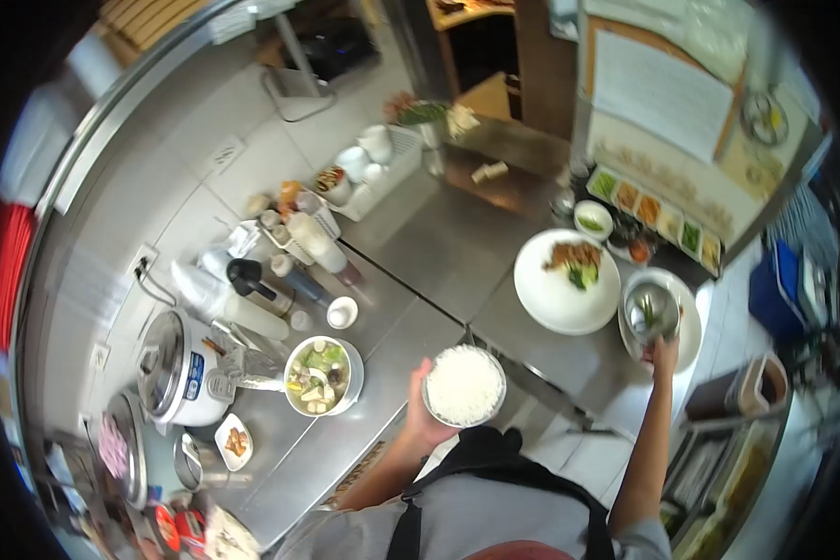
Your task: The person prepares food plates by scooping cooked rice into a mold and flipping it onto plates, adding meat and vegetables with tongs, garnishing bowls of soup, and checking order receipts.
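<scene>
My left hand (424,411) is wrapped around the side of a bowl of white rice (465,385), held level in front of my apron. Off to the right, my right hand (662,354) grips the near rim of a small metal bowl (637,315) with some greens inside. That bowl is over a white oval dish (689,341), partly hiding it; I cannot tell if they touch. Beside it is a large white plate (551,303) bearing browned meat (574,256) and green vegetables (583,275).
A white pot of soup (317,376) stands on the steel counter (411,252), left of the rice. Along the wall are a rice cooker (173,369), bottles (315,241) and a white basket (399,168) of cups. Topping containers (648,207) line the right side.
</scene>
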Action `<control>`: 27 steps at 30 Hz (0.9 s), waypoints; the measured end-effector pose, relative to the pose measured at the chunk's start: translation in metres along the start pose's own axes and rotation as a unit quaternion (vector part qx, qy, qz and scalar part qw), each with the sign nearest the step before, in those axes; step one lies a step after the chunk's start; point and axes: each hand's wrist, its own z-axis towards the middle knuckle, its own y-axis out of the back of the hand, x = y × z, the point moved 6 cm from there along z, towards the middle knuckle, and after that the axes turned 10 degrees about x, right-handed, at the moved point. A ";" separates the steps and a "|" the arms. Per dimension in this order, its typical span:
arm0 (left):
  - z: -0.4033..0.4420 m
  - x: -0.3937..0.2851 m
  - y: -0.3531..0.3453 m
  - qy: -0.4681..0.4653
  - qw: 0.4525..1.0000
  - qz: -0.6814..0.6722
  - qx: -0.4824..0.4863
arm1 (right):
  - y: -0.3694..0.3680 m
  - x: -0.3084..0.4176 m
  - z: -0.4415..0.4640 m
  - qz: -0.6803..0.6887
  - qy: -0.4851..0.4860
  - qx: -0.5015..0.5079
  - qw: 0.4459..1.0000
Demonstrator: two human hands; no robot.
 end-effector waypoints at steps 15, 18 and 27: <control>0.039 -0.031 -0.038 0.002 0.997 -0.017 0.078 | -0.249 0.096 -0.086 -0.017 0.070 0.347 0.935; 0.035 -0.045 -0.032 -0.023 0.998 -0.016 0.054 | -0.313 0.102 -0.112 -0.079 0.103 0.338 0.932; 0.062 -0.056 -0.033 -0.019 0.999 -0.030 0.025 | -0.344 0.089 -0.089 -0.213 0.171 0.348 0.897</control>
